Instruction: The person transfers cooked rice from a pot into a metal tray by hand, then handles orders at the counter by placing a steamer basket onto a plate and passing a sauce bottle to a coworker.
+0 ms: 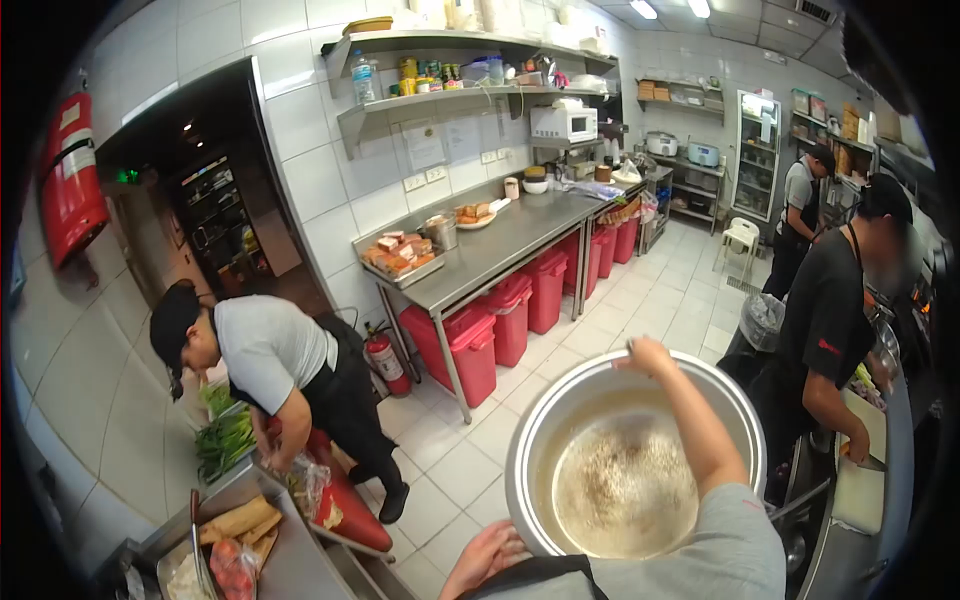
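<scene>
A large, wide metal pot [625, 490] is right in front of me, its mouth turned toward me. Brown stains mark the inside of its bottom, and nothing else shows in it. My right hand [648, 360] reaches across the opening, closed on the far rim. My left hand [490, 552] is at the near left side, fingers curled against the outer wall below the rim; the pot hides part of the fingertips.
At left, a person [260, 350] bends over greens and a plastic bag. Two people work at right, the nearer one [825, 310] beside a cutting board [858, 495]. A steel table [500, 245] with red bins [460, 350] beneath lines the wall. Tiled floor [455, 455] lies between.
</scene>
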